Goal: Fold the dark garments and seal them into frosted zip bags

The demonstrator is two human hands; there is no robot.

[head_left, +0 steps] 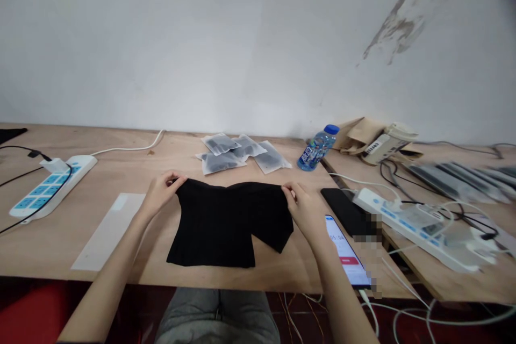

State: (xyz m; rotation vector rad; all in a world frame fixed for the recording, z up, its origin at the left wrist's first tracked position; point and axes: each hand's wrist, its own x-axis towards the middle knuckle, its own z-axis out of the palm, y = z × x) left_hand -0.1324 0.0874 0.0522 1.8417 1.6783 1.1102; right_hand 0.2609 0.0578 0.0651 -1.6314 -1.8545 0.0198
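Observation:
A pair of black shorts [221,220] lies spread on the wooden table in front of me, its waistband edge away from me and a notch between the two legs. My left hand [163,192] pinches the upper left corner of the cloth. At the upper right corner, my right hand [301,204] grips the edge between thumb and fingers. A flat frosted plastic bag [105,236] lies left of the shorts, partly under my left forearm. Beyond the shorts sit several frosted packets [220,161] with dark contents.
A power strip [60,185] with cables is at the left; another power strip [415,226] lies right. A lit phone [346,255] is beside my right forearm, near a dark slab [346,209]. A blue-capped bottle [317,148] and a paper cup [385,145] stand toward the wall.

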